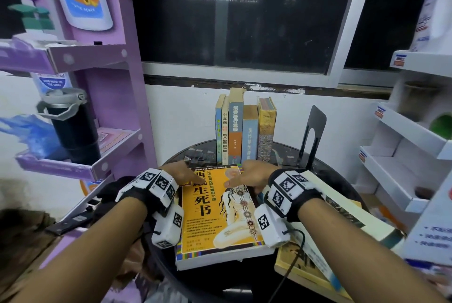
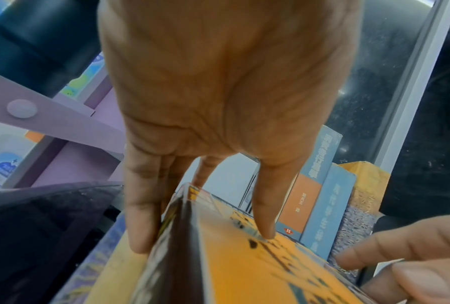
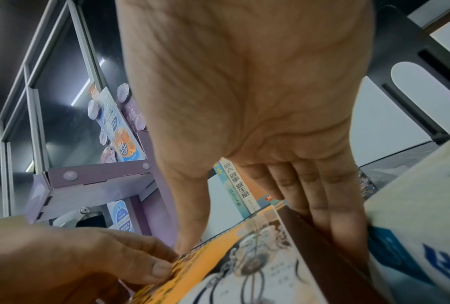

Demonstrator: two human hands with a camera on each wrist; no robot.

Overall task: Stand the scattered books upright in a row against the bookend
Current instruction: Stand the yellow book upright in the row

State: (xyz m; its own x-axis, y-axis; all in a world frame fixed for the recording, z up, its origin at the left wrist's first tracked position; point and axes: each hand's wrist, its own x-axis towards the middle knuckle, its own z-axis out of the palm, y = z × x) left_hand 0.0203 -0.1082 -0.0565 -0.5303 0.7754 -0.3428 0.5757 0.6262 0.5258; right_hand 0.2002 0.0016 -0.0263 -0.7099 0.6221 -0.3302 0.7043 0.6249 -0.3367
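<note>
the left hand (image 1: 180,172) and right hand (image 1: 254,173) each clasp a far corner of the thick orange-covered paperback book (image 1: 220,214), thumbs on the cover and fingers (image 3: 330,197) down its side edges, wrists low and palms turned inward. it lies flat on the round dark table (image 1: 325,168), just before the upright row of five books (image 1: 244,131), with the black metal bookend (image 1: 314,131) apart to their right. it looks heavy and a little floppy, so gripping both long edges seems wisest.
</note>
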